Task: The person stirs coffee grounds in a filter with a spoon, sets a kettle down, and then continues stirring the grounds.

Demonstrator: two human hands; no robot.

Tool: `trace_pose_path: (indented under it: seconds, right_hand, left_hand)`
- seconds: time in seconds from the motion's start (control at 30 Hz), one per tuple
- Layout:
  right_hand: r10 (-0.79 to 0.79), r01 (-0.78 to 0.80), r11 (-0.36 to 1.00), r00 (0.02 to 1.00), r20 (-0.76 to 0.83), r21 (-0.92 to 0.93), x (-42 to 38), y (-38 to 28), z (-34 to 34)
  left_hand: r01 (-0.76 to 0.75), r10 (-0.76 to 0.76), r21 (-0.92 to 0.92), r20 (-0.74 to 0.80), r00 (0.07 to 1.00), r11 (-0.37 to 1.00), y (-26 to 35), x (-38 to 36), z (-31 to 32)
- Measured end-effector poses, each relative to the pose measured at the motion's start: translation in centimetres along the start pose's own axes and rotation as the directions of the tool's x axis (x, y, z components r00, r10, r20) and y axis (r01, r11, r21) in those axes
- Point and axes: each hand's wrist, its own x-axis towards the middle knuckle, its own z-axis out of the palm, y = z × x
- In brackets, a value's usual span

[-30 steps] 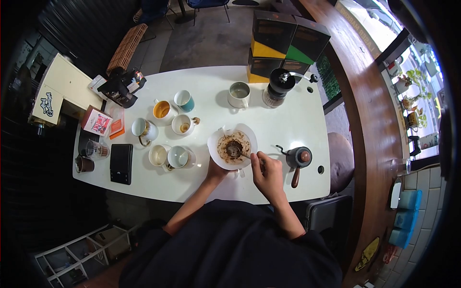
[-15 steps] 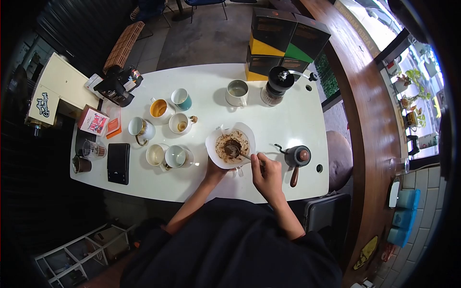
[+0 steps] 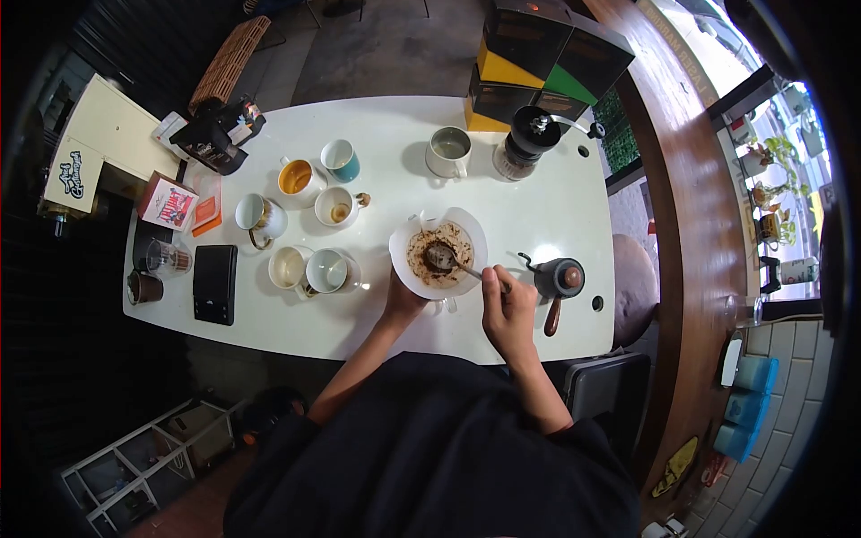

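A white paper filter (image 3: pixel 401 235) lined with wet coffee grounds (image 3: pixel 437 244) sits in a coffee dripper, most of which the paper hides. My left hand (image 3: pixel 405 298) is closed around the dripper's near left side, its fingertips out of sight underneath. In my right hand (image 3: pixel 509 309) is the handle of a metal spoon (image 3: pixel 442 258), whose bowl rests down among the grounds. Just right of that hand stands a small dark kettle (image 3: pixel 561 277) with a wooden knob and handle.
Several cups, among them a teal one (image 3: pixel 340 161), stand left of the dripper. Behind are a grey mug (image 3: pixel 448 152) and a hand grinder (image 3: pixel 531 143) beside stacked boxes (image 3: pixel 525 54). A black scale (image 3: pixel 215 284) lies at left on the white table (image 3: pixel 386 125).
The whole view has shifted, so the table sits slightly higher. The spoon has moved a little within the grounds. Both hands keep their hold.
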Motion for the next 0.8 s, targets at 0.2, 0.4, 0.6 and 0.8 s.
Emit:
trace_pose_path:
  seconds: [0.2,0.4,0.6,0.8]
  right_hand:
    - [0.051,-0.051,0.998,0.999,0.003,0.047,0.4,0.1,0.0]
    - [0.081,-0.081,0.997,0.997,-0.017,-0.015,0.3,0.6,0.4]
    - [0.080,-0.082,0.996,0.995,-0.060,-0.032,0.5,0.2,0.6]
    - [0.082,-0.083,0.996,0.996,-0.031,-0.040,0.2,0.3,0.6]
  left_hand:
    - [0.031,-0.031,-0.015,0.029,0.999,0.999,1.6,0.0,0.0]
    - [0.074,-0.073,-0.021,0.027,0.997,0.997,1.6,0.1,0.2]
    - [0.084,-0.081,-0.096,0.028,0.996,0.992,1.1,0.1,0.2]
    - [0.075,-0.072,-0.072,0.048,0.996,0.995,1.1,0.3,0.1]
